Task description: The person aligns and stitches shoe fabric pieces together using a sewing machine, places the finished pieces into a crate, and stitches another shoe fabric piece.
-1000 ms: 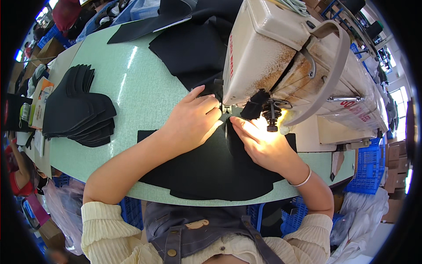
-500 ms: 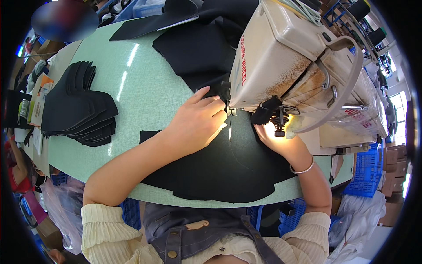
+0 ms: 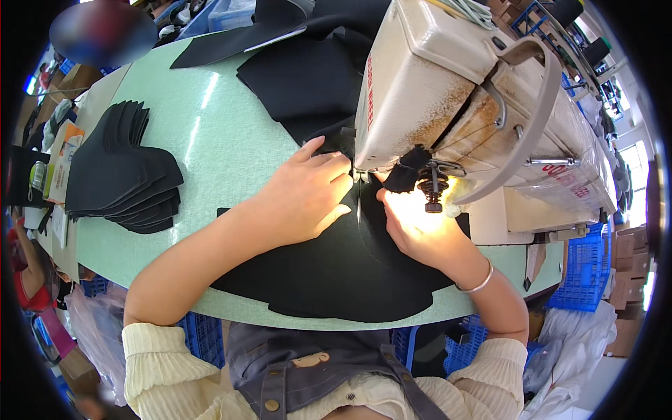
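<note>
A large black fabric piece (image 3: 336, 276) lies on the light green table under the needle area of a cream sewing machine (image 3: 434, 77). A curved line shows on the fabric in front of the needle. My left hand (image 3: 308, 192) rests on the fabric just left of the presser foot, fingers spread and thumb apart. My right hand (image 3: 423, 227) is to the right of the needle, its fingers drawn together on the fabric. The black-wrapped part (image 3: 408, 170) and the tension knob (image 3: 432, 190) hide some of its fingers. A lamp glows brightly over it.
Stacked black cut pieces (image 3: 126, 171) lie on the table's left. More black fabric (image 3: 301, 80) spreads behind the needle. Blue crates (image 3: 577, 269) stand beyond the right edge, and a clear plastic bag (image 3: 105, 329) hangs at lower left. Another person's arm shows at far left.
My right hand has moved left and closer to the needle, and its fingers have drawn in on the fabric. The left hand stays beside the presser foot. The whole view has shifted slightly.
</note>
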Demonstrator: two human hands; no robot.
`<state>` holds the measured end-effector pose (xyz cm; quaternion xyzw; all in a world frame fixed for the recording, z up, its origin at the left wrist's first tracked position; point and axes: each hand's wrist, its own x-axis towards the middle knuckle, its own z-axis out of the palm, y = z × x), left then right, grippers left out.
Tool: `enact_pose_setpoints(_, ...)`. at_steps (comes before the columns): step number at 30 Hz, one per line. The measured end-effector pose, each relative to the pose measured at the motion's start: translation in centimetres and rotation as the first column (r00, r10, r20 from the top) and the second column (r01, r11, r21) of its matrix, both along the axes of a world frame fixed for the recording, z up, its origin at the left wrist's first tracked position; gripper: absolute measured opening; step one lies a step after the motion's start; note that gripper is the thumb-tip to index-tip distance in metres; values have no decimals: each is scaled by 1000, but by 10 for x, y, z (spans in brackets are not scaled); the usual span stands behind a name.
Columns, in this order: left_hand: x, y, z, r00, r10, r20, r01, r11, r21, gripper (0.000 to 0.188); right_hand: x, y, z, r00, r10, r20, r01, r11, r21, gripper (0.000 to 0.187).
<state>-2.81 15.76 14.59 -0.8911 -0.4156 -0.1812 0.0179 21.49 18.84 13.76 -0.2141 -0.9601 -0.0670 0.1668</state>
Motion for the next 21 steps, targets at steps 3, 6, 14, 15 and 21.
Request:
enact_pose_setpoints(3, 1, -3, 7, 998, -11, -63, 8, 999, -44, 41, 1, 1, 5, 1000, 9, -24, -12, 994, -109, 28)
enact_pose_setpoints(6, -2, -12, 20, 995, -92, -28, 84, 975, -205, 45, 1, -2, 1, 989, 44, -140, -72, 976, -206, 26)
enact_pose_setpoints(14, -7, -26, 9, 997, -67, -34, 58, 977, -206, 56, 3, -15, 5, 999, -7, -33, -2, 963, -269, 34)
enact_pose_setpoints(15, -7, -27, 8, 997, -64, -35, 56, 976, -208, 56, 3, -14, 3, 999, 4, -37, -13, 968, -249, 35)
enact_pose_setpoints(21, -7, -27, 4, 999, -19, -30, 13, 983, -184, 56, 1, -15, 7, 997, -3, -77, -19, 959, -284, 36)
